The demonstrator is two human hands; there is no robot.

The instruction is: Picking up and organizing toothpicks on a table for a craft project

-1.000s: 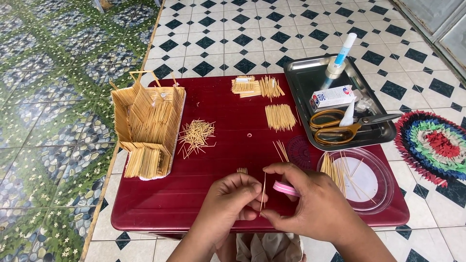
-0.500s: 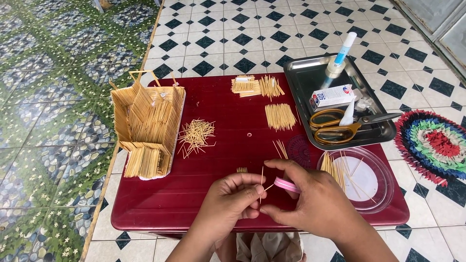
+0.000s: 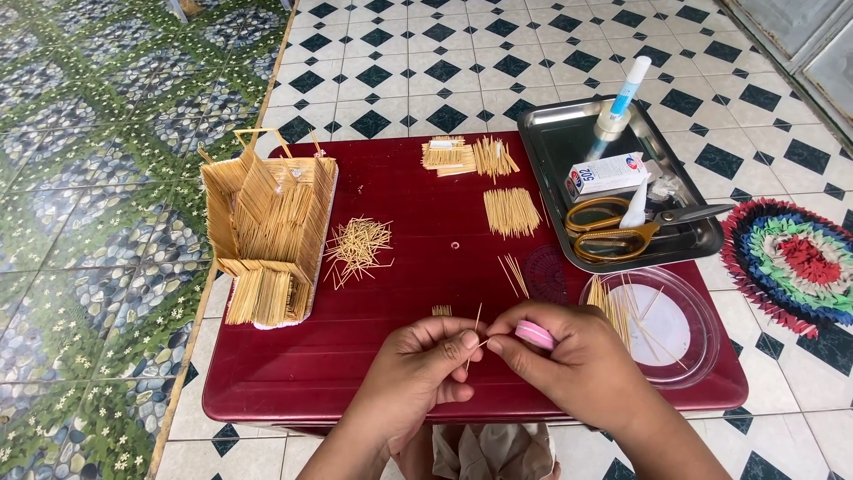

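My left hand (image 3: 419,366) and my right hand (image 3: 569,363) meet over the near edge of a dark red table (image 3: 400,222). Between the fingertips of both hands is a thin toothpick (image 3: 475,333), held roughly upright. My right hand also grips a small pink cutter (image 3: 534,333). A model house made of toothpicks (image 3: 267,233) stands at the table's left. A loose heap of toothpicks (image 3: 357,246) lies beside it.
A clear round lid (image 3: 684,324) with some sticks sits at the right. A metal tray (image 3: 569,142) behind it holds yellow-handled scissors (image 3: 617,231), a small box and a glue bottle (image 3: 619,102). Neat toothpick bundles (image 3: 512,212) lie mid-table. A multicoloured rug (image 3: 795,258) is on the floor.
Both hands stayed together at the table's near edge. The fingers shifted slightly on the toothpick and the pink cutter sits a little higher in my right hand.
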